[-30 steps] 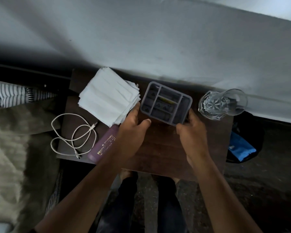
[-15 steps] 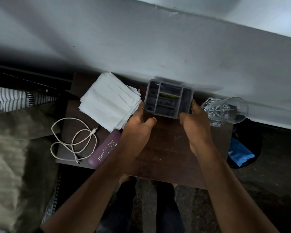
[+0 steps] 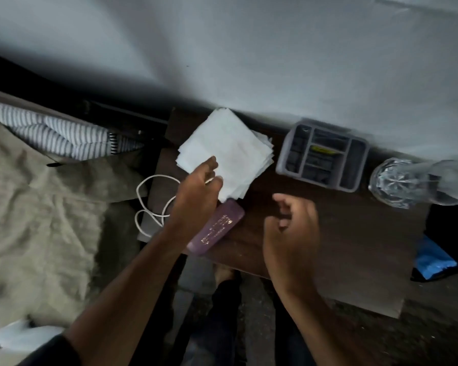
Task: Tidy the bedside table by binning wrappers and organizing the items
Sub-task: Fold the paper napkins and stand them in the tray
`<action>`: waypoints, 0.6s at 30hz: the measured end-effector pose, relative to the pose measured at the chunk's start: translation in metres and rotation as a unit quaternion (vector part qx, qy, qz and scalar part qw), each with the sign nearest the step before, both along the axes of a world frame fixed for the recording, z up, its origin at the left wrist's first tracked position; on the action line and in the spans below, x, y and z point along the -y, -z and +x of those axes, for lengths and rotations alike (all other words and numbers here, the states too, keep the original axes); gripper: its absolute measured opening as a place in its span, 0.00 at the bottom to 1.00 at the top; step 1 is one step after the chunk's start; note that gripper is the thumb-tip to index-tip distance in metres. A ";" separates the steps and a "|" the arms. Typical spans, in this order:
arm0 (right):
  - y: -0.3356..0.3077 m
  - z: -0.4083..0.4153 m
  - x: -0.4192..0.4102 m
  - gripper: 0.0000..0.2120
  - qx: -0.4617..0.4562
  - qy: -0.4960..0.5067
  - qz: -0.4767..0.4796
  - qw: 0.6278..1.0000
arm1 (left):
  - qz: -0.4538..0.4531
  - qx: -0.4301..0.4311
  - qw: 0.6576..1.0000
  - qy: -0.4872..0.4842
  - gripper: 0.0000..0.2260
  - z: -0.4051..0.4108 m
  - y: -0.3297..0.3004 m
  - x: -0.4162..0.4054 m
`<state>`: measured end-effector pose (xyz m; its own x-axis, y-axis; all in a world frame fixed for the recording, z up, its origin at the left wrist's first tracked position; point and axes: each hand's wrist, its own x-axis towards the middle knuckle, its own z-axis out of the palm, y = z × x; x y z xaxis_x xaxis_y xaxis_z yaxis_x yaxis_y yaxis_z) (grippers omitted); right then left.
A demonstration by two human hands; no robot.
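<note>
The dark wooden bedside table (image 3: 354,247) stands against a white wall. On it lie a stack of white tissues (image 3: 230,151), a grey divided organizer tray (image 3: 283,157) at the back holding small items, a purple case (image 3: 217,228) and a white cable (image 3: 143,196) coiled over the left edge. My left hand (image 3: 196,191) sits at the tissue stack's near-left corner, above the cable, fingers apart. My right hand (image 3: 291,233) hovers over the table's middle, loosely curled and holding nothing. Both hands are clear of the tray.
A cut-glass tumbler (image 3: 397,180) sits at the table's right rear corner. A blue packet (image 3: 431,260) lies on the floor to the right. Beige bedding (image 3: 37,220) and striped fabric (image 3: 58,133) border the left side. My legs are below the front edge.
Both hands have let go of the organizer tray, which now rests at the back by the wall. My left hand moved left to the tissues and my right hand drew back toward me.
</note>
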<state>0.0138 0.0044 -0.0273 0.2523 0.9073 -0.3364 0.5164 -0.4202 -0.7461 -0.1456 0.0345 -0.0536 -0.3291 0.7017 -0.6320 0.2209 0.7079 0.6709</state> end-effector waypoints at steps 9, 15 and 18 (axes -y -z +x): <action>0.058 -0.058 -0.040 0.22 -0.012 0.042 -0.133 0.990 | -0.015 -0.109 0.988 0.109 0.25 -0.059 0.029 -0.017; 0.080 -0.084 -0.057 0.22 -0.075 0.199 -0.160 0.964 | -0.013 -0.179 0.956 0.234 0.30 -0.061 0.044 -0.010; 0.090 -0.091 -0.067 0.14 -0.164 0.300 -0.218 0.914 | -0.014 -0.177 0.950 0.256 0.31 -0.061 0.045 -0.007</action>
<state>-0.0770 0.0717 -0.1175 0.4803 0.4005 -0.7803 -0.1261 -0.8489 -0.5133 -0.2069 0.0418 -0.0983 -0.1447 0.8117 -0.5659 0.7494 0.4634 0.4730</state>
